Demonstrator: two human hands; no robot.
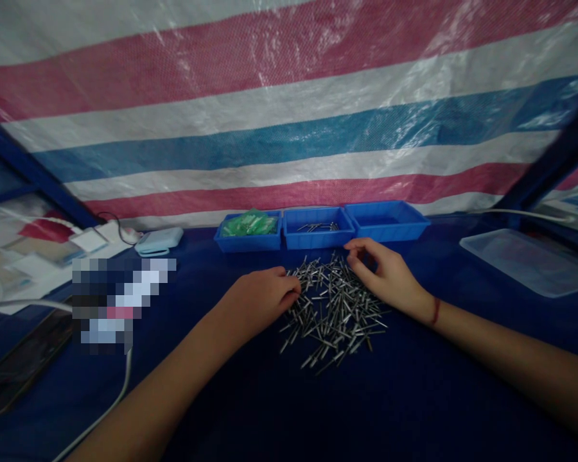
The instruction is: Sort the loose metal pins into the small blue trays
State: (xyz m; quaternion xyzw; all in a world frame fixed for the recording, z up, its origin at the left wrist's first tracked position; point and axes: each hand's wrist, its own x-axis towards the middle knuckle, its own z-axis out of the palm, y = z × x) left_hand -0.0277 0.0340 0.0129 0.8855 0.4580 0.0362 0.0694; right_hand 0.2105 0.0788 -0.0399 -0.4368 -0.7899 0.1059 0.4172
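Observation:
A loose heap of silver blind rivets point(337, 314) lies on the dark blue tabletop point(279, 410). My left hand point(270, 292) rests at the heap's left edge, its fingers curled in; whatever they hold is hidden. At the heap's upper right, my right hand point(388, 273) has its thumb and forefinger tips close together, and anything between them is too small to make out. Just behind the heap stands a blue bin point(318, 239) with a few rivets inside. The blue bin on its left point(250, 242) holds green plastic packets point(250, 223).
A third blue bin point(390, 230) stands at the row's right end. Further right lies a translucent plastic lid or tray point(525, 260). At left are a phone point(24, 366), a white cable point(125, 378) and a light blue case point(158, 241). Striped sheeting point(289, 147) hangs behind.

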